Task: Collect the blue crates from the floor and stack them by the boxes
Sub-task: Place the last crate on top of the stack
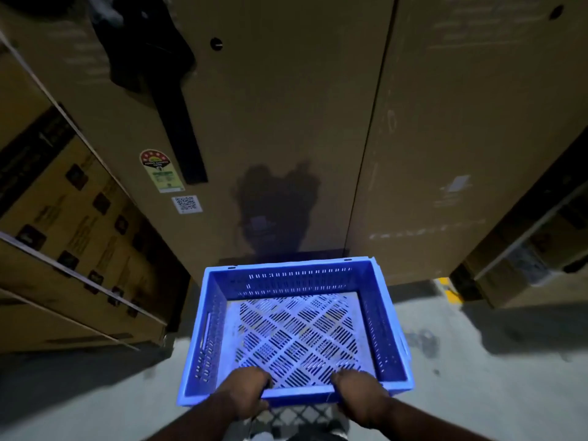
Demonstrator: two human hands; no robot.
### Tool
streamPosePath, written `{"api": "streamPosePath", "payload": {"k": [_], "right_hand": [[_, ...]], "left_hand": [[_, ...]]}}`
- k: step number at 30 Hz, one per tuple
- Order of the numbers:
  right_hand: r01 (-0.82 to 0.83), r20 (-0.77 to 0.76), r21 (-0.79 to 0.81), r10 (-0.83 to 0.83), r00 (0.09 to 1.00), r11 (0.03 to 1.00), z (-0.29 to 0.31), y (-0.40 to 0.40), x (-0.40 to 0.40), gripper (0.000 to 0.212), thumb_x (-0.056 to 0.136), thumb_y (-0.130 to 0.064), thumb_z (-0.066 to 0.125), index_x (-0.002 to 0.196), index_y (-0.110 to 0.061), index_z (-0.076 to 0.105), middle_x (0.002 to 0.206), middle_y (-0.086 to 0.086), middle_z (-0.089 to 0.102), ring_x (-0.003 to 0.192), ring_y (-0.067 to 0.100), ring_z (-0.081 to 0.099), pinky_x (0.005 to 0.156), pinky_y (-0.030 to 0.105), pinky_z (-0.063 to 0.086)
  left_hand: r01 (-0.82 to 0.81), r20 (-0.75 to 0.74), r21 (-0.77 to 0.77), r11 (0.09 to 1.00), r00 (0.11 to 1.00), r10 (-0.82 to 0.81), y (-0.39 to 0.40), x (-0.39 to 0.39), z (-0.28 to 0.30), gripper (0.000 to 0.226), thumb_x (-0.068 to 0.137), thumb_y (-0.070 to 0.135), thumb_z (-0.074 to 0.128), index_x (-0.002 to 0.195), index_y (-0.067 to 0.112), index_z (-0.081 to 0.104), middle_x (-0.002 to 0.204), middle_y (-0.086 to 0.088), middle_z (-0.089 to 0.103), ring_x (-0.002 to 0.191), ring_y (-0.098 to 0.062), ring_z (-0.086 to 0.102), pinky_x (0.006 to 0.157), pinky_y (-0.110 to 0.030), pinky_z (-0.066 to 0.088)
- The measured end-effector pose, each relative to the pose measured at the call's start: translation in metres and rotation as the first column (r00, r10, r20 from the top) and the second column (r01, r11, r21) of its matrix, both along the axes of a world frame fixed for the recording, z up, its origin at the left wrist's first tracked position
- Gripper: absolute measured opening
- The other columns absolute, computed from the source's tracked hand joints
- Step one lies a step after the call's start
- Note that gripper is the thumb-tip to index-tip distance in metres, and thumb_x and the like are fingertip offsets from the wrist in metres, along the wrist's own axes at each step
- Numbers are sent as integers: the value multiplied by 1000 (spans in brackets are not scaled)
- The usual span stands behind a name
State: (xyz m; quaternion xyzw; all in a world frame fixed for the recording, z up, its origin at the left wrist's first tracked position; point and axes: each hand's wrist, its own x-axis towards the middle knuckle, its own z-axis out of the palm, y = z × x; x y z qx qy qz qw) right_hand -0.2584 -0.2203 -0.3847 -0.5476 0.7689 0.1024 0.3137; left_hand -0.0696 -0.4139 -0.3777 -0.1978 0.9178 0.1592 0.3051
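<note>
An empty blue crate with slotted walls and a lattice floor fills the lower middle of the head view. I hold it by its near rim: my left hand grips left of centre and my right hand grips right of centre, fingers curled over the edge. The crate's far edge sits close to the foot of tall brown cardboard boxes. Whether it rests on the floor or hangs above it I cannot tell. No other crate shows.
More stacked cardboard boxes line the left, and further boxes stand at the right. Grey concrete floor lies either side of the crate, with a yellow floor mark at the right.
</note>
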Motion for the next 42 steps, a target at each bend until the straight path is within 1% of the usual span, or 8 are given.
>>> {"api": "streamPosePath", "payload": {"k": [8,15,17,20,26,31,37,42], "right_hand": [[-49,-167,-146,24,986,988,-1,-6,-22,28,91,-3,38,112,-8,55,109,17,67,100,38,64,79,44,49],[29,-308,-129,-68,949,991,5,-34,-45,25,58,-9,73,78,-20,64,65,9,70,61,29,70,56,39,54],[57,-293,-225,-123,948,973,9,-40,-49,18,73,-9,66,87,-20,67,80,10,72,79,29,70,73,44,53],[42,-298,-204,-103,949,978,4,-36,-49,31,94,-7,38,116,-16,58,116,11,66,111,31,61,93,40,44],[129,-233,-245,-188,954,961,1,-30,-41,28,89,-5,45,110,-14,61,108,13,69,105,30,65,92,38,43],[59,-276,-181,-108,955,982,-4,-34,-31,16,70,-8,60,81,-18,67,73,10,71,68,28,71,65,39,54],[26,-261,-232,-88,961,972,-10,-41,-21,42,92,-7,39,134,-2,42,126,20,56,120,37,50,114,45,23],[-17,-409,-350,-136,902,937,-21,-12,-39,61,88,-12,16,143,-7,40,125,13,58,121,28,52,118,42,21]], "left_hand": [[-22,-91,-151,988,996,8,1,-6,-10,27,90,20,43,113,19,56,115,-9,67,111,-32,62,92,-39,47],[-166,-217,-280,946,970,106,-20,-36,-11,24,85,15,53,106,23,62,104,-6,71,104,-26,67,91,-36,50],[-177,-186,-317,932,975,122,-21,-42,-13,35,90,14,48,122,24,59,122,-2,62,122,-23,55,105,-40,38],[-112,-97,-302,947,992,86,-20,-44,-10,25,92,18,47,113,18,59,117,-8,63,115,-29,59,95,-40,44],[-141,-64,-288,947,990,128,-12,-43,-7,21,91,15,47,110,19,57,115,-8,65,112,-29,61,93,-39,45],[-178,-74,-355,918,984,162,-7,-38,-16,33,94,10,40,122,23,50,127,-1,60,123,-22,54,105,-38,33],[-211,14,-376,902,972,234,-11,-31,-18,43,94,16,40,137,18,36,137,-2,49,133,-22,42,114,-47,22],[-268,-28,-342,901,961,276,3,-47,-23,48,91,14,42,138,20,36,136,-1,49,135,-21,38,118,-52,12]]}}
